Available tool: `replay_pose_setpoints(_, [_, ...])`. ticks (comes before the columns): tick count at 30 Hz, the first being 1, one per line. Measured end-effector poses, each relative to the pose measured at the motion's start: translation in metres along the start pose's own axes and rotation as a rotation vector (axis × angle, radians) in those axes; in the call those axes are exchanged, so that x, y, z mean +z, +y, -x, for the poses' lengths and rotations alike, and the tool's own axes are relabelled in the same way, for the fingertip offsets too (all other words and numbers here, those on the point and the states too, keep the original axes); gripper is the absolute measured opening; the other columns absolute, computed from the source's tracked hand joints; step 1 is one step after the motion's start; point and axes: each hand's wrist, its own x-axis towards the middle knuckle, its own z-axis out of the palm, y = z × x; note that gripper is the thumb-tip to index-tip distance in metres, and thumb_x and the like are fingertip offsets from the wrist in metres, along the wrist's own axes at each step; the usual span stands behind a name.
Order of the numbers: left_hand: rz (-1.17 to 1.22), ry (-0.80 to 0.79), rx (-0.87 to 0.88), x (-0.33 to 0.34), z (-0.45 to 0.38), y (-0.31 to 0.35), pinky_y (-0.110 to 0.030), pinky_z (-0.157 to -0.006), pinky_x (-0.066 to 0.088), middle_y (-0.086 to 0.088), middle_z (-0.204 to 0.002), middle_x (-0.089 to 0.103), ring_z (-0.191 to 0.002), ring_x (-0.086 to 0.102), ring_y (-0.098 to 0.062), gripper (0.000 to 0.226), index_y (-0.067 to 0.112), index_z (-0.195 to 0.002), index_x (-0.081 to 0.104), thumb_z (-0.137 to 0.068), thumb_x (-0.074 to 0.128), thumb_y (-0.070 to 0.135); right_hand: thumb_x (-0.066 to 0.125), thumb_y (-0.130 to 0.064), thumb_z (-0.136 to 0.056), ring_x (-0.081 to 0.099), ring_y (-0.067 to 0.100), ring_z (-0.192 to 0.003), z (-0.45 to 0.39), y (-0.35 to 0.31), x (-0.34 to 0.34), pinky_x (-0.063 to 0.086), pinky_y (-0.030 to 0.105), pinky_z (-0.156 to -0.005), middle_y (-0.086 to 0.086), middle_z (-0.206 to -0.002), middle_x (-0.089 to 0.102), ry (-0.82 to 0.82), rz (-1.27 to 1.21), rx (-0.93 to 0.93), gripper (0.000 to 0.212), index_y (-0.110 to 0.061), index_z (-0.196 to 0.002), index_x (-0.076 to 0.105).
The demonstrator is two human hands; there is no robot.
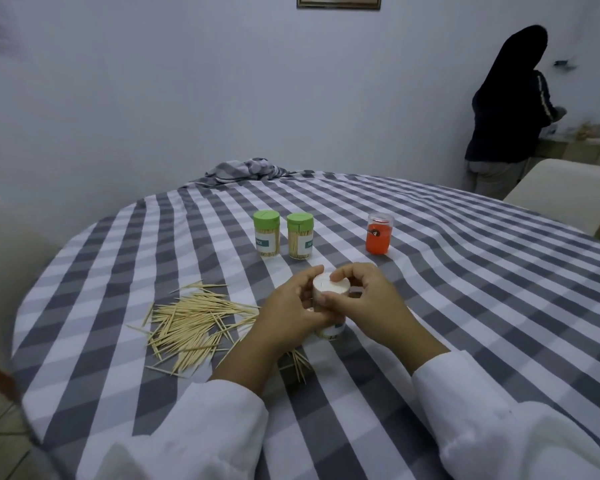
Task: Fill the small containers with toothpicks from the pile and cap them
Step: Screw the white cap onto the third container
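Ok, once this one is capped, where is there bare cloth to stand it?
Bare cloth lies between the right green-capped container and the orange container, and across the wide stretch right of the right hand. It is crowded left of the left hand, where the toothpick pile spreads, with strays beneath the wrists.

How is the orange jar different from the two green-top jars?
The orange jar has a clear top and an orange body, while the two green-top jars have green caps and clear bodies showing toothpicks inside. The orange jar stands alone to the right; the green-top jars stand side by side. All three stand upright on the checked tablecloth.
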Motion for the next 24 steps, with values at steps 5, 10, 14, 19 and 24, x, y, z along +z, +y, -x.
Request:
replay_pose_setpoints(5, [-0.012,0.004,0.003,0.000,-0.001,0.000,-0.033,-0.095,0.052,0.006,-0.132,0.055,-0.117,0.056,-0.011,0.081,0.028,-0.141,0.040,-0.072,0.081,0.015,0.067,-0.030,-0.084,0.044,0.010,-0.112,-0.001,-0.003,-0.004,0.040,0.011,-0.063,-0.002,-0.130,0.041,-0.065,-0.027,0.068,0.060,-0.022,-0.137,0.040])
replay_pose_setpoints(10, [-0.025,0.001,0.002,0.002,-0.001,-0.002,-0.030,-0.094,0.052,0.002,-0.138,0.053,-0.120,0.055,-0.012,0.083,0.033,-0.141,0.039,-0.072,0.080,0.014,0.075,-0.031,-0.076,0.049,0.012,-0.109,-0.001,-0.003,-0.001,0.046,0.014,-0.067,-0.001,-0.125,0.049,-0.050,0.019,0.114,0.063,-0.021,-0.129,0.045])
replay_pose_setpoints(14, [-0.033,0.005,0.005,0.001,0.000,-0.001,-0.028,-0.091,0.053,0.003,-0.134,0.055,-0.115,0.057,-0.010,0.081,0.033,-0.141,0.040,-0.074,0.079,0.014,0.074,-0.039,-0.076,0.049,0.017,-0.112,-0.002,-0.003,0.001,0.047,0.020,-0.074,-0.001,-0.120,0.048,-0.023,-0.067,0.192,0.065,-0.020,-0.128,0.040])
replay_pose_setpoints(19, [-0.012,-0.003,-0.007,0.002,0.000,0.000,-0.030,-0.094,0.052,0.003,-0.133,0.056,-0.114,0.058,-0.009,0.081,0.033,-0.141,0.039,-0.073,0.081,0.017,0.069,-0.025,-0.082,0.056,0.013,-0.105,-0.005,-0.002,-0.005,0.050,0.022,-0.077,0.001,-0.121,0.056,-0.074,-0.166,0.179,0.052,-0.019,-0.130,0.049])
replay_pose_setpoints(24, [-0.012,0.007,-0.002,0.001,0.000,0.000,-0.031,-0.094,0.052,0.006,-0.129,0.057,-0.113,0.058,-0.009,0.081,0.031,-0.140,0.041,-0.072,0.081,0.015,0.070,-0.038,-0.079,0.054,0.010,-0.101,-0.004,-0.002,-0.002,0.045,0.017,-0.068,-0.002,-0.119,0.053,-0.062,-0.173,0.201,0.057,-0.020,-0.127,0.045])
